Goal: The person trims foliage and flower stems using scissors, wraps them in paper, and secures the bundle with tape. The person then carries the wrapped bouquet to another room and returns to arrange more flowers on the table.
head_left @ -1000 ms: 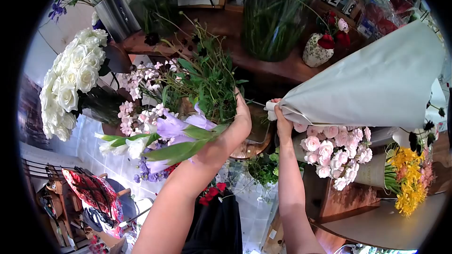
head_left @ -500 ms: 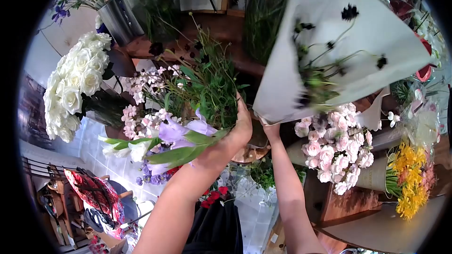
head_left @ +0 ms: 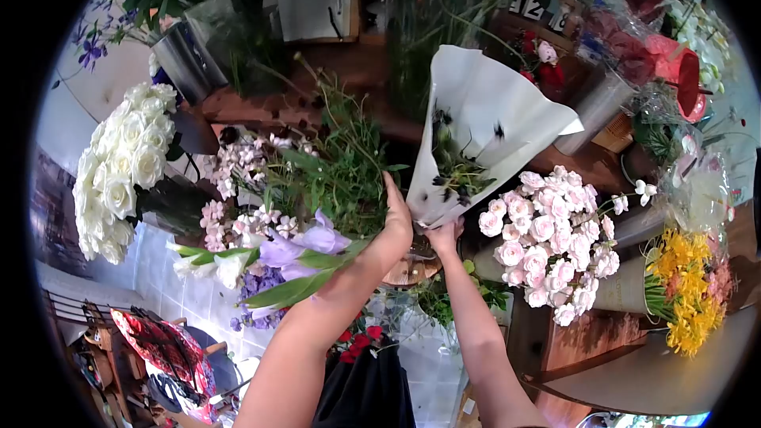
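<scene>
My right hand (head_left: 445, 235) grips the narrow bottom of a white paper wrap (head_left: 495, 107), which stands upright and flares open at the top. Dark blooms on green stems (head_left: 460, 166) show inside it. My left hand (head_left: 396, 210) is pressed against the right side of a leafy green bunch (head_left: 341, 166); the palm side and most of the fingers are hidden, so its grip cannot be made out. A lilac gladiolus (head_left: 297, 254) lies across my left forearm.
White roses (head_left: 123, 166) stand at the left. Pale pink roses (head_left: 555, 246) and yellow flowers (head_left: 690, 293) are at the right. Behind are a wooden shelf (head_left: 317, 55), a glass vase (head_left: 436, 40) and an open notebook (head_left: 305, 4).
The paper wrap has swung from pointing right to upright and come closer to my left hand. Its open side with the dark blooms now faces me. My left hand has shifted slightly left.
</scene>
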`<state>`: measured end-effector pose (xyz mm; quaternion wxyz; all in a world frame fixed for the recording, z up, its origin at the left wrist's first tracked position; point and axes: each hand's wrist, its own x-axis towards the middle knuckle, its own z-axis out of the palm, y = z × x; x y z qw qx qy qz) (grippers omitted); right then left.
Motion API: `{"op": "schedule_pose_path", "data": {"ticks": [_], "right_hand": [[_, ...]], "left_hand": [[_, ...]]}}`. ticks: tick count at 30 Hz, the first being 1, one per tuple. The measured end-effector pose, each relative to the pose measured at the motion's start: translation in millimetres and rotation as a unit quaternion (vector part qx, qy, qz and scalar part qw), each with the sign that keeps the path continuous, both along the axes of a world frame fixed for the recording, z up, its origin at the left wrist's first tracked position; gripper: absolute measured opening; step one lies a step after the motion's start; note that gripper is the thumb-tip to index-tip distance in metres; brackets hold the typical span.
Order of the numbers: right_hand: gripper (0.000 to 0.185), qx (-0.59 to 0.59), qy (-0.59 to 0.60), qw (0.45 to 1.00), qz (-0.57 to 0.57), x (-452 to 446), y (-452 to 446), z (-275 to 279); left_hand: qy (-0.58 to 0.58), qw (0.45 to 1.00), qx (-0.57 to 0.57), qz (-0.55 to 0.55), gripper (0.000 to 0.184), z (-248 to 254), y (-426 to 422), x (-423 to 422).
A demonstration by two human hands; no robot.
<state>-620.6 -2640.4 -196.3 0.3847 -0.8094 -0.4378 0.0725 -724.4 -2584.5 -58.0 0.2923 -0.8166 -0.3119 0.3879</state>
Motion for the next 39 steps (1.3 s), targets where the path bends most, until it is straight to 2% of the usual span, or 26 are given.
{"op": "schedule_pose_path", "data": {"ticks": [1, 4, 7, 8, 11, 12, 13, 15, 16, 17, 19, 21, 22, 23, 24, 25, 26, 27, 28, 30, 33, 34, 35, 36, 37, 39], "right_hand": [[0.078, -0.005, 0.005, 1.0, 0.002, -1, 0, 0], [0.072, 0.094, 0.038, 0.994, 0.044, 2, -1, 0], [0.065, -0.047, -0.012, 0.999, -0.014, 5, -7, -7], [0.056, -0.017, -0.01, 1.0, -0.015, 3, -6, -4], [0.052, -0.072, -0.031, 0.996, -0.053, -3, -7, 14], [0.052, -0.085, -0.063, 0.993, -0.044, -4, -10, 17], [0.054, -0.113, -0.044, 0.991, -0.048, -4, -8, 20], [0.06, -0.17, -0.004, 0.984, -0.057, -9, -4, 29], [0.068, -0.195, -0.016, 0.979, -0.063, -8, -1, 21], [0.072, -0.181, -0.019, 0.981, -0.069, -13, 0, 26], [0.075, -0.08, 0.07, 0.991, -0.075, -15, 6, 13], [0.073, -0.05, -0.018, 0.998, -0.039, -17, -1, 37], [0.065, -0.076, -0.073, 0.99, -0.091, -6, -3, 1], [0.057, -0.028, -0.13, 0.989, -0.07, -4, -7, -3], [0.055, 0.025, -0.097, 0.992, -0.076, -9, -14, 2], [0.056, 0.069, -0.039, 0.996, -0.042, 5, -15, -26], [0.058, 0.039, -0.059, 0.997, -0.019, 25, -12, -56], [0.065, -0.03, 0.001, 0.999, 0.023, 34, -11, -54], [0.07, 0.157, 0.033, 0.979, 0.123, 34, -13, -62], [0.059, 0.178, -0.004, 0.977, 0.114, 9, -33, -21], [0.043, 0.187, -0.083, 0.977, 0.063, -50, -110, 21], [0.037, 0.172, -0.055, 0.983, 0.04, -68, -144, 19], [0.033, 0.128, 0.072, 0.989, -0.011, -74, -176, 0], [0.03, 0.084, 0.197, 0.971, -0.105, -86, -197, -16], [0.025, 0.074, 0.104, 0.986, -0.104, -112, -222, -22], [0.029, -0.024, 0.018, 0.997, -0.071, -235, -238, 56]], "left_hand": [[-0.008, 1.0, -0.003, 0.006, 0.057, 6, -2, -1], [0.017, 0.999, 0.026, -0.035, 0.057, -19, 3, -2], [0.053, 0.998, 0.012, -0.012, 0.056, 0, -8, 4], [0.095, 0.995, -0.009, -0.013, 0.057, 0, -8, 8], [-0.063, 0.992, -0.101, -0.028, 0.059, 10, -21, 5], [-0.008, 0.991, -0.136, -0.011, 0.058, 53, -35, 4], [-0.02, 0.989, -0.145, -0.003, 0.056, 81, -48, -7], [-0.103, 0.983, -0.154, -0.01, 0.051, 124, -75, -28], [-0.153, 0.975, -0.159, -0.022, 0.049, 135, -88, -38], [-0.211, 0.962, -0.166, -0.042, 0.046, 142, -100, -47], [-0.325, 0.926, -0.172, -0.09, 0.042, 144, -127, -62], [-0.398, 0.889, -0.18, -0.135, 0.038, 134, -159, -70], [-0.425, 0.872, -0.19, -0.153, 0.036, 125, -175, -75], [-0.459, 0.847, -0.208, -0.167, 0.035, 112, -190, -83], [-0.502, 0.812, -0.238, -0.178, 0.033, 92, -205, -92], [-0.554, 0.765, -0.267, -0.191, 0.031, 75, -217, -106], [-0.572, 0.734, -0.33, -0.158, 0.03, 76, -219, -130], [-0.591, 0.694, -0.392, -0.126, 0.029, 77, -225, -161], [-0.61, 0.646, -0.449, -0.098, 0.029, 80, -234, -191], [-0.61, 0.612, -0.503, -0.036, 0.034, 65, -238, -258], [-0.549, 0.677, -0.481, 0.1, 0.037, 54, -238, -356], [-0.517, 0.705, -0.462, 0.149, 0.041, 56, -239, -389], [-0.467, 0.734, -0.449, 0.202, 0.048, 63, -238, -417], [-0.453, 0.75, -0.432, 0.213, 0.051, 70, -237, -445], [-0.437, 0.766, -0.416, 0.223, 0.054, 74, -239, -472], [-0.49, 0.721, -0.432, 0.234, 0.056, 71, -231, -519]]}}
